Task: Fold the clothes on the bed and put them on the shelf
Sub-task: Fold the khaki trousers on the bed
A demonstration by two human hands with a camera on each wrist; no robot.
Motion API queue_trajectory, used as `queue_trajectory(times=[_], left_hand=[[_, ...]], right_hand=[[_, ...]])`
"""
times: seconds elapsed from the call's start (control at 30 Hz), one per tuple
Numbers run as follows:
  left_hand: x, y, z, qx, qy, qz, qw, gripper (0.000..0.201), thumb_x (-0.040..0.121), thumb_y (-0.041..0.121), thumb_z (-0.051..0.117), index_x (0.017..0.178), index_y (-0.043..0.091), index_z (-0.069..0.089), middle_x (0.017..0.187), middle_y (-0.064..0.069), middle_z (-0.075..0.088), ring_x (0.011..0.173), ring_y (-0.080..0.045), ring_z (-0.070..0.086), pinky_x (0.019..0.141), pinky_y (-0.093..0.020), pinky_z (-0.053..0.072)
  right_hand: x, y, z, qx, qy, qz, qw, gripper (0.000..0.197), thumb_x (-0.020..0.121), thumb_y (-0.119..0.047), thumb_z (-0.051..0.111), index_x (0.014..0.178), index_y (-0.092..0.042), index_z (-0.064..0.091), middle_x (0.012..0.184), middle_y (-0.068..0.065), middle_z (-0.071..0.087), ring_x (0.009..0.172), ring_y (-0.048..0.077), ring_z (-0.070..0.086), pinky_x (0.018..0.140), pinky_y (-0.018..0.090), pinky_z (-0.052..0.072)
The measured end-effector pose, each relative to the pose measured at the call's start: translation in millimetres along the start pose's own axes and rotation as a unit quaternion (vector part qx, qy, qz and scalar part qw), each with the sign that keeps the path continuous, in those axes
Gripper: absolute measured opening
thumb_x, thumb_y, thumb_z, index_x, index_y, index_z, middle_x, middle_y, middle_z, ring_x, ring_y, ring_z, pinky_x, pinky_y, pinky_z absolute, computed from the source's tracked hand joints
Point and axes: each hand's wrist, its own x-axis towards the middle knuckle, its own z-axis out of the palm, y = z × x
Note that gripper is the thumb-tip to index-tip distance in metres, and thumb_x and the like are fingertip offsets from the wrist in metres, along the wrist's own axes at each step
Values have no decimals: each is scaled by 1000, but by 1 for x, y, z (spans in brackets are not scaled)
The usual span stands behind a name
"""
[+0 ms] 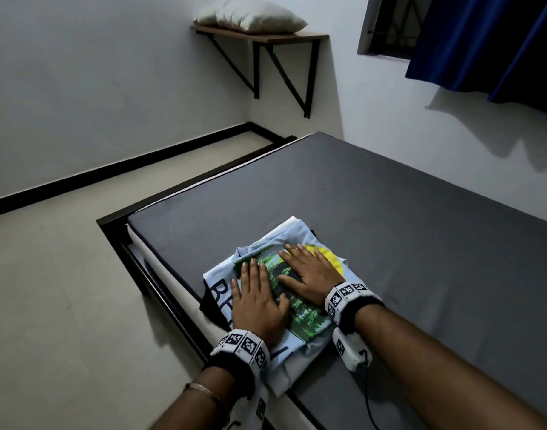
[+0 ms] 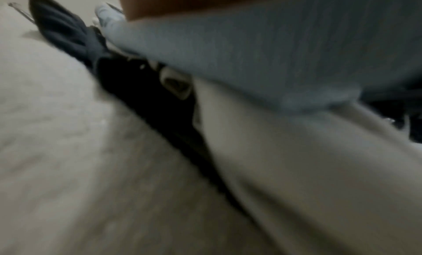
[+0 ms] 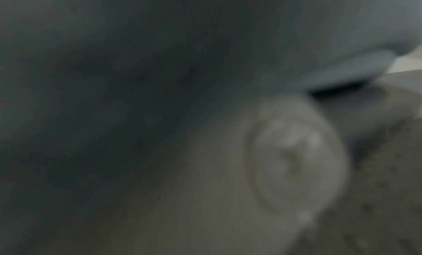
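Note:
A folded light-blue T-shirt [image 1: 225, 276] with a green forest print and a yellow sun lies near the front left corner of the grey mattress [image 1: 390, 212]. It tops a small stack, with white cloth [image 1: 292, 223] and a dark garment [image 1: 208, 305] showing beneath. My left hand [image 1: 258, 301] lies flat on the shirt's left half, fingers straight. Flat beside it, my right hand [image 1: 309, 276] presses on the print. The left wrist view is blurred and shows the light-blue cloth [image 2: 251, 51] over the dark garment [image 2: 141, 89]. The right wrist view is too blurred to read.
A wooden wall shelf [image 1: 266, 35] on black brackets stands in the far corner with a pale pillow [image 1: 250, 15] on it. Tiled floor [image 1: 64, 290] runs along the bed's left side. A blue curtain [image 1: 489, 41] hangs by the window at the upper right.

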Motion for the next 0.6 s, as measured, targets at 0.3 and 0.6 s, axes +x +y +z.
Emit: queue_trajectory(times=[0.3, 0.6], left_hand=[[-31, 33, -38, 35, -80, 98, 991, 72, 95, 55, 41, 154, 20, 19, 163, -10, 9, 150, -31, 8, 119, -50, 9], [-138, 183, -30, -164, -177, 340, 909, 48, 89, 55, 47, 124, 26, 60, 126, 5, 62, 115, -15, 58, 94, -24, 42]], right_hand=[[-134, 2, -50, 70, 26, 50, 996, 63, 90, -62, 39, 142, -26, 46, 152, -2, 39, 140, 14, 37, 113, 31, 30], [-391, 60, -69, 93, 125, 281, 947, 44, 94, -48, 50, 133, -28, 53, 137, -11, 49, 124, 10, 50, 102, 29, 42]])
